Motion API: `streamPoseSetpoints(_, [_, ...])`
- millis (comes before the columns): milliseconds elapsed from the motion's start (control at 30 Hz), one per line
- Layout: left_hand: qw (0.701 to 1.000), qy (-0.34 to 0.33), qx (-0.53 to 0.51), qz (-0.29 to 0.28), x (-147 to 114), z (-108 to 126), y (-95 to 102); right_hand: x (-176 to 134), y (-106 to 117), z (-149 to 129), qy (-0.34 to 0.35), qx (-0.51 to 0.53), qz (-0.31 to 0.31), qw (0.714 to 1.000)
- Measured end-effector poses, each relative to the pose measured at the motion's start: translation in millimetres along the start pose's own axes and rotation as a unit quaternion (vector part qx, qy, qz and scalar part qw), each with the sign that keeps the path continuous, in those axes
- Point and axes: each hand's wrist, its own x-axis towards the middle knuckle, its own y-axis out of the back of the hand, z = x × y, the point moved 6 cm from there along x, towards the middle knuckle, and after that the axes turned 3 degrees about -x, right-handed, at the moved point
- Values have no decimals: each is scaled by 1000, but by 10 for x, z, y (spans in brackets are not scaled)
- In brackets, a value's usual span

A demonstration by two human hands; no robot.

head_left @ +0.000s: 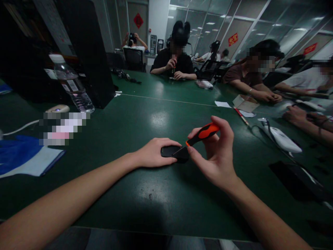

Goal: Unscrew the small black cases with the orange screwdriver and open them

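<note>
On the green table, my left hand (153, 152) grips a small black box-like device (182, 157) by its sides, thumb near and fingers far. My right hand (218, 156) is closed around an orange and black screwdriver (208, 133), held at a slant. Its thin shaft points down and left, and the tip meets or hovers just over the device's top face; I cannot tell whether it touches. What markings the device bears is too dark to make out.
At left stand a water bottle (74, 86), a black cabinet-like case (85, 52) and blue gloves (20, 156). To the right lie a white power strip (282, 137), a dark flat object (293, 180) and a small open box (245, 102). Several people sit around the table (145, 114).
</note>
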Motion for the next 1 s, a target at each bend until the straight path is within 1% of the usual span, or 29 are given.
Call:
streamPoseSetpoints(133, [1000,-2,0,0,0,2,1,4,14,17,11,13,16,1000])
streamPoseSetpoints(267, [1000,-3,4,-1,1,7,4,18,15,43,-9,25,16,1000])
streamPoseSetpoints(367, [1000,-1,4,-2,-1,3,3,28,15,26,-11,26,12,1000])
streamPoseSetpoints(633, [1000,-2,9,-4,3,6,1,39,9,-11,19,36,-8,999])
streamPoseSetpoints(867, [1000,-10,14,-5,5,2,-8,39,4,-17,51,65,-5,997])
streamPoseSetpoints(1000, [1000,-9,20,-3,5,-1,-4,29,-2,3,53,71,0,996])
